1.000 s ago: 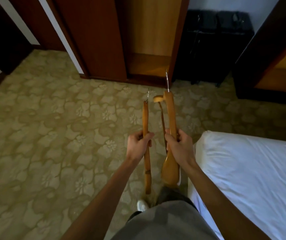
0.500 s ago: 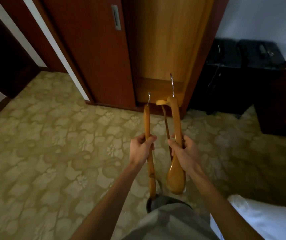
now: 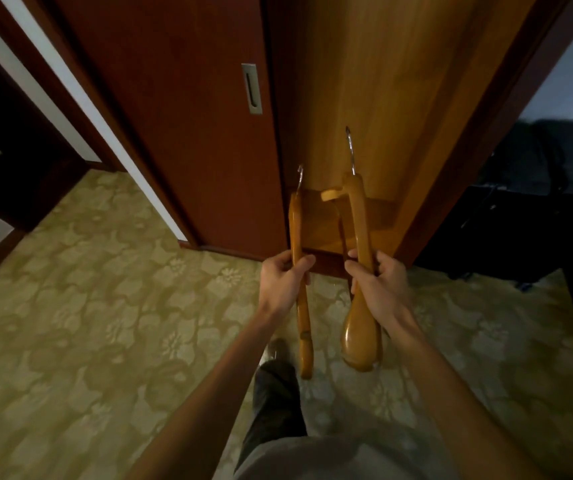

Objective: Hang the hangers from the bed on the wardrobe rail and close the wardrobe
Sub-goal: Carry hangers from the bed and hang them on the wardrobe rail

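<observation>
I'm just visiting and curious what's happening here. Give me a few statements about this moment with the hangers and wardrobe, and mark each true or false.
1. Each hand holds wooden hangers: the left hand grips a slim hanger, the right hand a broad hanger. True.
2. The hangers already hang on the wardrobe rail. False: both are in the hands, and no rail is in view.
3. The wardrobe is open. True: its light wooden inside shows beside the sliding door.
4. The metal hooks point down at the carpet. False: they point up, away from the person.
5. The floor is bare tile. False: it is patterned carpet.
</observation>
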Tool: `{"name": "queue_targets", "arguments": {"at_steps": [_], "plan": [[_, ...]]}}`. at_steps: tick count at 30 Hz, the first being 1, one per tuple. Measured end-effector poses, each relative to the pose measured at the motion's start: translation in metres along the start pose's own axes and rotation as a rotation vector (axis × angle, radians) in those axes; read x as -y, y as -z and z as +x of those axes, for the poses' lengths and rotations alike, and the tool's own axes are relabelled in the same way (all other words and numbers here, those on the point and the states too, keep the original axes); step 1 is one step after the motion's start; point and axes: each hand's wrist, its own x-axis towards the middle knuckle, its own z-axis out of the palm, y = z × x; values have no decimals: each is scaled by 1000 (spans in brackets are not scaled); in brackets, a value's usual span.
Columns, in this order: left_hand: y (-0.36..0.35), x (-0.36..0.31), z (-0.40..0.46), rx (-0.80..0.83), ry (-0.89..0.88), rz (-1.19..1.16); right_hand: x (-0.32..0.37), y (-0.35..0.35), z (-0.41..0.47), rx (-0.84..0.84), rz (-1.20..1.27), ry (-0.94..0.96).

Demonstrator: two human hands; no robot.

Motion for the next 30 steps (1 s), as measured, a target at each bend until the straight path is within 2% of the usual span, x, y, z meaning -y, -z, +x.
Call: {"name": "queue_targets", "arguments": {"at_steps": [7,13,20,30], "plan": [[16,-44,175,124,-70,-37,68,-54,141,-75,7,-32],[12,-111,283,248,-105,-102,121,-76,230,-182,4,-9],[-16,-192,381,307,-220,-145,187,-63,327,-242,68,51],[-73,-332,477,214,-347,-124,315,-3,436,-297,108,287]]}}
